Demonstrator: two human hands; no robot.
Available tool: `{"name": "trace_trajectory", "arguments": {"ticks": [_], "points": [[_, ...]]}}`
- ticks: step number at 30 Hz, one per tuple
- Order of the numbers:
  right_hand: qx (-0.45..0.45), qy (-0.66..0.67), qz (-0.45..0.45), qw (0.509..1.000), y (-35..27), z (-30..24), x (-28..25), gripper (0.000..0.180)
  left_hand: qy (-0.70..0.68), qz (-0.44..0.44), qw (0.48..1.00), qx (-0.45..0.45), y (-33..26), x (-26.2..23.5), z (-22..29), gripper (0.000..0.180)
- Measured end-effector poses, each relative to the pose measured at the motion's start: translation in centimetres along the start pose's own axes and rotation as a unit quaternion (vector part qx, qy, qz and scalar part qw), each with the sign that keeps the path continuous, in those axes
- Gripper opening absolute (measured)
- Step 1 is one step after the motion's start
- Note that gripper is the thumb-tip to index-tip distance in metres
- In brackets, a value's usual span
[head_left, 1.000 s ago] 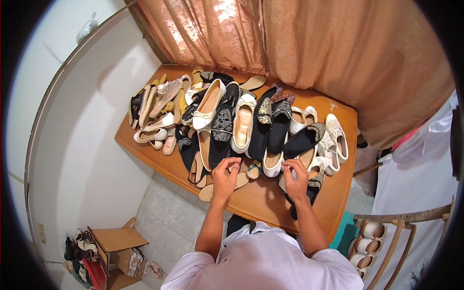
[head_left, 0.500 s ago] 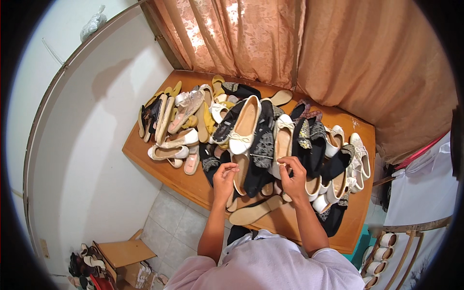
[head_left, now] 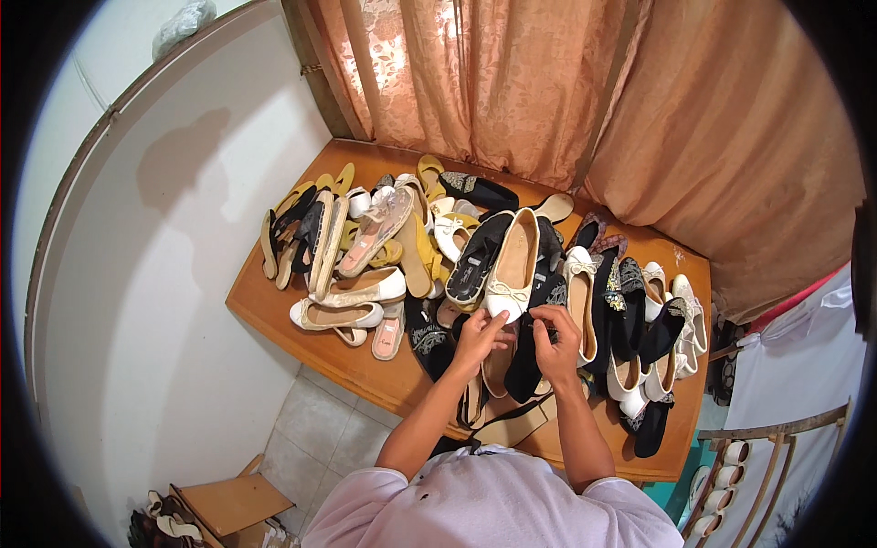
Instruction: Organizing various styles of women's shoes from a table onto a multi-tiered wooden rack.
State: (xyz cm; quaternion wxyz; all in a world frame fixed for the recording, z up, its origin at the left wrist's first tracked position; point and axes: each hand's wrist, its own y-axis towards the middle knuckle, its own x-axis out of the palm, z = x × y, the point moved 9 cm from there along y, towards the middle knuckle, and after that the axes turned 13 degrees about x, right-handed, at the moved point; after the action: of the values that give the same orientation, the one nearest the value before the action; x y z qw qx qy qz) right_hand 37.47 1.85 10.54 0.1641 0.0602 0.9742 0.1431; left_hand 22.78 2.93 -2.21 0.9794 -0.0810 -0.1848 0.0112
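Observation:
A white ballet flat (head_left: 517, 248) with a bow lies toe toward me on top of the shoe pile. At its toe is my left hand (head_left: 481, 342), thumb and fingers apart, the thumb tip against or just over the toe. Just right of the toe, my right hand (head_left: 557, 345) has its fingers bent in toward the thumb; whatever is between them, if anything, is too small to make out. A black shoe (head_left: 477, 260) rests left of the flat. Another white bow flat (head_left: 581, 292) lies right of it, beyond my right hand.
Shoes in white, black and yellow crowd the wooden table (head_left: 252, 290), among them a pink-insoled sandal (head_left: 388, 336) at left. Orange curtains (head_left: 713, 119) hang behind. A cardboard box (head_left: 228, 500) stands on the floor at lower left, a shoe rack (head_left: 776, 475) at lower right.
My left hand has moved from a pinch in the air toward the white flat's toe, its fingers now spread. My right hand stays close by on the right. The view has shifted slightly.

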Motion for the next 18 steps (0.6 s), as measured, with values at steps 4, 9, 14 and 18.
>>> {"name": "trace_trajectory", "arguments": {"ticks": [4, 9, 14, 18], "points": [[0.012, -0.003, 0.018, 1.000, 0.5, 0.0, -0.4, 0.014, -0.003, -0.002, 1.000, 0.010, 1.4, -0.1, -0.2, 0.029], [0.026, 0.007, 0.039, 0.999, 1.1, 0.6, -0.8, 0.012, -0.039, 0.039, 0.996, 0.065, 2.2, -1.8, 1.0, 0.020], [0.033, 0.034, 0.068, 0.997, 1.3, 2.4, -1.8, 0.013, -0.063, 0.065, 0.982, 0.163, 1.5, -4.5, 4.7, 0.013], [0.129, 0.199, 0.101, 0.966, 1.2, 4.1, -3.4, 0.022, -0.089, 0.083, 0.964, 0.236, 0.2, -7.5, 8.3, 0.027]]}}
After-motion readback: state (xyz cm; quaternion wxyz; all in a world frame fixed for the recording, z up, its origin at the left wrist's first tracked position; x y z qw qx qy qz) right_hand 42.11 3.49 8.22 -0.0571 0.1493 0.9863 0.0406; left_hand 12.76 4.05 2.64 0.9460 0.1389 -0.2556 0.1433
